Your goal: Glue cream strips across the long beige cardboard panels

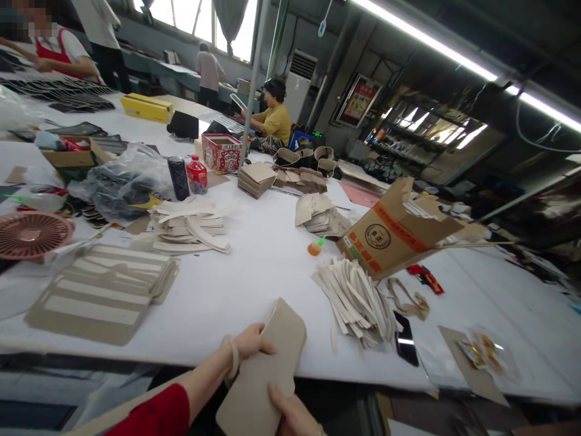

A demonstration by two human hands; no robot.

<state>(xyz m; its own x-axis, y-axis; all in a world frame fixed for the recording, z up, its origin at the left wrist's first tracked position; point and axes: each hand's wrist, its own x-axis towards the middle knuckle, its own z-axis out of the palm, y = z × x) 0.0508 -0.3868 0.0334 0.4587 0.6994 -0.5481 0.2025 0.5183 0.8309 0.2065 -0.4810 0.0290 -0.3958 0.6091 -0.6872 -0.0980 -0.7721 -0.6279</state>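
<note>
Both my hands grip a beige board panel (267, 369) with rounded corners, tilted over the table's front edge. My left hand (249, 343) holds it by its left side near the upper part, thumb on its face. Lower down, my right hand (293, 412) has its thumb on the face, with its other fingers hidden beneath or cut off by the frame. To the left lie beige boards with pale strips (97, 290) across them. A fanned heap of pale strips (358, 300) sits to the right.
Another strip pile (190, 221) and stacked beige pieces (256, 178) lie farther back. At right are a cardboard box (394, 230), a phone (405, 339) and a small orange bottle (314, 247). A pink fan (34, 235) stands at left. A person in yellow (276, 121) sits across the table.
</note>
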